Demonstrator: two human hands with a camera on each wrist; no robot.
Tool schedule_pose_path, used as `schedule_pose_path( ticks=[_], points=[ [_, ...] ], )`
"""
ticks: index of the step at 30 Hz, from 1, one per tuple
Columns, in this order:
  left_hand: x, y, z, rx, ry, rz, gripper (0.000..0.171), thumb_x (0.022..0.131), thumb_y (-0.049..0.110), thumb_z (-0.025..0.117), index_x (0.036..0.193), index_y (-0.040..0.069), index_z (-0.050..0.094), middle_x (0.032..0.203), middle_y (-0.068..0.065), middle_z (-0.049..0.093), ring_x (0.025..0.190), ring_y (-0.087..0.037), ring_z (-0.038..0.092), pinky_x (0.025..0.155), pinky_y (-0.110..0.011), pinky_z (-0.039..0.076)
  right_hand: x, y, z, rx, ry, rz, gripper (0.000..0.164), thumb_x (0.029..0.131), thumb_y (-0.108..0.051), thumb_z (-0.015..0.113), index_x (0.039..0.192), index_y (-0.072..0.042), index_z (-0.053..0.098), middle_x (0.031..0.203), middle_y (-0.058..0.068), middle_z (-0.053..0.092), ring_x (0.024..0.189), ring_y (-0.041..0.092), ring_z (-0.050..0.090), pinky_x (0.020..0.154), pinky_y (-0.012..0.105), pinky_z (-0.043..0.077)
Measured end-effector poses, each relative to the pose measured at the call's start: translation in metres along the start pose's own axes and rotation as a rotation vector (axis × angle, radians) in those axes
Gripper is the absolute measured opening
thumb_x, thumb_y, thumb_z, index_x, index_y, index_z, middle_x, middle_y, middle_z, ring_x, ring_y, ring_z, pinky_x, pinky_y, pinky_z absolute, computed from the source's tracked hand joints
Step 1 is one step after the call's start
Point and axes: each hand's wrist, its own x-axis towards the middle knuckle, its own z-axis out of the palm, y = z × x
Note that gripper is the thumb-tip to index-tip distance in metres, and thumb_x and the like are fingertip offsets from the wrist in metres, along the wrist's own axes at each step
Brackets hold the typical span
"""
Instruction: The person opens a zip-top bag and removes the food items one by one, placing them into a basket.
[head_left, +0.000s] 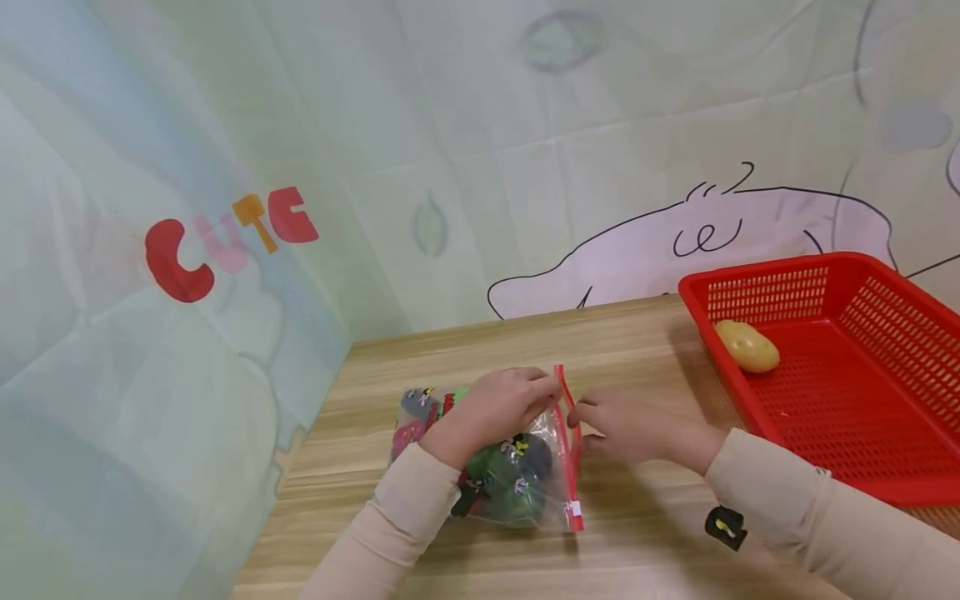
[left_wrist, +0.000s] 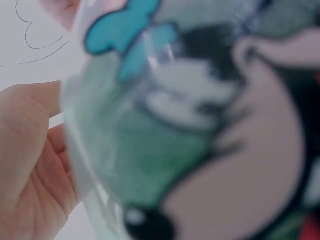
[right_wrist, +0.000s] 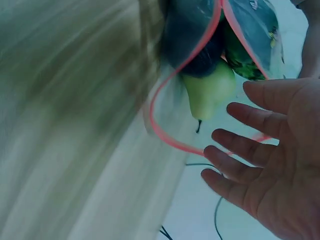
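A clear zip bag (head_left: 558,492) with a red zip edge and cartoon prints lies on the wooden table. Its mouth faces right and gapes. Through the film I make out green, dark and pink items; in the right wrist view a green pear (right_wrist: 212,87) with a stem sits near the mouth. My left hand (head_left: 498,408) reaches over the bag and pinches its red edge at the far side. My right hand (head_left: 630,425) is at the mouth, fingers (right_wrist: 247,147) spread and fairly straight, with nothing in it. The left wrist view is mostly filled by printed film.
On the right stands a red plastic basket (head_left: 847,400) with perforated walls. A potato (head_left: 747,347) lies inside it by the left wall. Behind the wooden table (head_left: 337,467) hangs a printed cloth (head_left: 450,167) with cartoon drawings.
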Motion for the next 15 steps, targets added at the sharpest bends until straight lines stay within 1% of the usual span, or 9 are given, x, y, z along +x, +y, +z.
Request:
schedule_pose_path(
  ticks=[2, 4, 6, 7, 9, 11, 14, 15],
  points=[
    [0.000, 0.000, 0.000, -0.005, 0.009, 0.004, 0.010, 0.092, 0.023, 0.054, 0.101, 0.020, 0.058, 0.097, 0.002, 0.066, 0.085, -0.013, 0.064, 0.077, -0.028, 0.054, 0.003, 0.001, 0.006, 0.035, -0.013, -0.001, 0.039, 0.088, -0.019, 0.059, 0.123, -0.003, 0.053, 0.115, 0.015, 0.058, 0.103, 0.029, 0.057, 0.090, 0.045, 0.048],
    [0.000, 0.000, 0.000, -0.008, 0.014, 0.005, 0.009, 0.092, 0.023, 0.055, 0.101, 0.020, 0.058, 0.098, 0.001, 0.066, 0.086, -0.013, 0.064, 0.078, -0.028, 0.054, 0.007, 0.003, 0.011, 0.083, -0.031, 0.016, 0.051, 0.088, -0.019, 0.057, 0.134, -0.002, 0.043, 0.126, 0.017, 0.053, 0.111, 0.031, 0.054, 0.094, 0.047, 0.046],
    [0.001, 0.000, 0.000, -0.009, 0.014, 0.002, 0.010, 0.092, 0.024, 0.054, 0.101, 0.020, 0.058, 0.099, 0.001, 0.066, 0.088, -0.013, 0.064, 0.079, -0.028, 0.054, 0.012, 0.005, 0.015, 0.149, -0.033, 0.029, 0.057, 0.088, -0.017, 0.056, 0.139, -0.002, 0.036, 0.132, 0.018, 0.049, 0.115, 0.030, 0.052, 0.097, 0.047, 0.043],
    [0.001, 0.001, 0.000, -0.009, 0.014, 0.000, 0.010, 0.092, 0.024, 0.055, 0.100, 0.020, 0.058, 0.100, 0.001, 0.066, 0.088, -0.013, 0.064, 0.079, -0.028, 0.054, 0.014, 0.007, 0.017, 0.180, -0.030, 0.029, 0.058, 0.087, -0.015, 0.056, 0.139, -0.002, 0.036, 0.132, 0.017, 0.049, 0.114, 0.028, 0.052, 0.097, 0.047, 0.043],
    [0.001, 0.001, 0.001, -0.010, 0.012, -0.005, 0.010, 0.092, 0.024, 0.055, 0.101, 0.021, 0.058, 0.101, 0.001, 0.066, 0.089, -0.013, 0.064, 0.081, -0.028, 0.053, 0.019, 0.010, 0.022, 0.256, -0.018, 0.023, 0.057, 0.085, -0.012, 0.056, 0.138, -0.001, 0.037, 0.126, 0.015, 0.053, 0.106, 0.025, 0.054, 0.093, 0.044, 0.046],
    [0.000, 0.001, 0.001, -0.014, 0.008, -0.011, 0.010, 0.092, 0.024, 0.055, 0.101, 0.021, 0.058, 0.101, 0.002, 0.066, 0.089, -0.012, 0.064, 0.081, -0.028, 0.053, 0.023, 0.013, 0.027, 0.349, -0.018, 0.011, 0.053, 0.081, -0.008, 0.057, 0.131, 0.000, 0.042, 0.115, 0.012, 0.057, 0.098, 0.021, 0.054, 0.088, 0.040, 0.047],
    [0.000, 0.001, 0.002, -0.018, 0.000, -0.016, 0.011, 0.092, 0.024, 0.055, 0.102, 0.021, 0.058, 0.101, 0.002, 0.066, 0.089, -0.012, 0.064, 0.081, -0.028, 0.053, 0.028, 0.016, 0.036, 0.463, -0.054, -0.024, 0.045, 0.077, -0.005, 0.059, 0.120, 0.001, 0.048, 0.101, 0.008, 0.059, 0.089, 0.017, 0.053, 0.081, 0.031, 0.047],
    [0.000, 0.001, 0.003, -0.017, -0.001, -0.016, 0.011, 0.092, 0.025, 0.054, 0.102, 0.021, 0.059, 0.101, 0.002, 0.066, 0.089, -0.012, 0.064, 0.081, -0.028, 0.054, 0.029, 0.016, 0.039, 0.495, -0.069, -0.040, 0.045, 0.076, -0.005, 0.060, 0.119, 0.001, 0.048, 0.101, 0.007, 0.058, 0.090, 0.016, 0.052, 0.082, 0.029, 0.046]
  ],
)
